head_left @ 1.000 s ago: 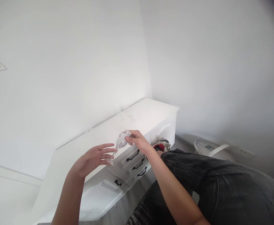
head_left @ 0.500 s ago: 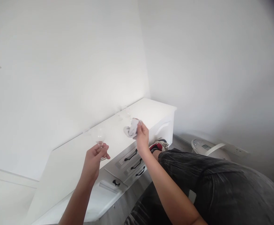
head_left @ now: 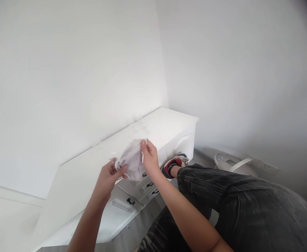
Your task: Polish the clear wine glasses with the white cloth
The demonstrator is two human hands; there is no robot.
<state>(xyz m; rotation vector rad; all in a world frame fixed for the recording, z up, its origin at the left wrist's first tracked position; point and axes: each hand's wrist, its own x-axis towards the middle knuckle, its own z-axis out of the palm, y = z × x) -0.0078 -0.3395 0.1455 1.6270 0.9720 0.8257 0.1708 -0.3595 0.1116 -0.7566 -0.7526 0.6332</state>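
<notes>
My left hand [head_left: 108, 176] is closed at the front of the white cabinet, its thumb lying against a pale grey cloth [head_left: 132, 159]. The clear stemmed glass in that hand is almost wholly hidden behind the cloth; only a faint glint shows above the fingers. On the other side, my right hand [head_left: 150, 155] pinches the cloth's upper right edge between thumb and fingers, so the cloth spreads between both hands, blurred by motion. Beyond them, clear stemmed glasses [head_left: 144, 126] stand on the cabinet top near the wall, too faint to make out well.
The long white cabinet [head_left: 77, 185] has black handles [head_left: 130, 202] on its front and runs along the wall into a corner. A shoe [head_left: 175, 163] rests beside it. To the right, a light-coloured appliance with a carrying handle [head_left: 241, 164] stands near a wall socket strip [head_left: 263, 165].
My right hand has brought the cloth leftward and down to the glass in my left hand. The cloth, bunched before, is now spread out and covers most of the glass.
</notes>
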